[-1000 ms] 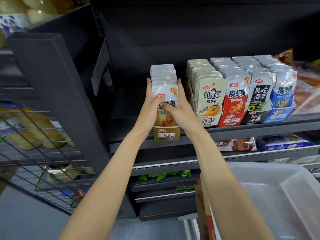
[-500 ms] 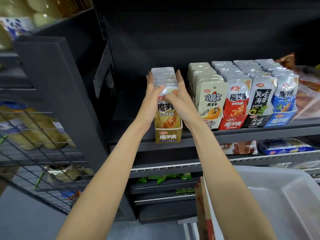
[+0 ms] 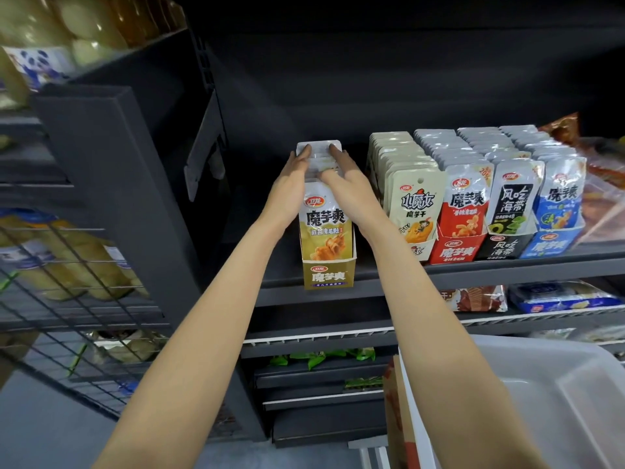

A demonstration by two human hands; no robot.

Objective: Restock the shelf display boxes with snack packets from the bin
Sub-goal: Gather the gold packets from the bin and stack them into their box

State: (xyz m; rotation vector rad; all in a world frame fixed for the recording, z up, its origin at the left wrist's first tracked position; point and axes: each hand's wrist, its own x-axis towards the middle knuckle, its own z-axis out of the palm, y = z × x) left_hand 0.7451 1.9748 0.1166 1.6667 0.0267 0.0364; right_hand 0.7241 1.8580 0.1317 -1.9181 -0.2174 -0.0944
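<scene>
Since a second ago both hands have slid back along the row of packets: they were at the front packet of the gold display box, and now the fingertips reach the rearmost packet tops. The left hand [image 3: 293, 187] lies flat against the left side of the row of gold snack packets [image 3: 325, 225], fingers straight and pointing away from the camera. The right hand [image 3: 351, 187] mirrors it on the right side, fingers also straight — the two hands press the row between them rather than curling round any one packet. The packets stand upright in the gold display box [image 3: 328, 275], which sits at the front edge of the dark shelf [image 3: 507, 265] in the middle of the frame, its front hanging slightly over the lip.

Just right of it, with a gap between, four more display boxes stand touching side by side: a cream box [image 3: 414, 211], a red box [image 3: 463, 228], a black box [image 3: 507, 225] and a blue box [image 3: 558, 221], each full of upright packets. At the lower right of the frame is the white plastic bin [image 3: 541, 384] — its inside looks bare where it shows. A wire rack [image 3: 67, 299] holding yellowish bagged goods fills the left edge.
</scene>
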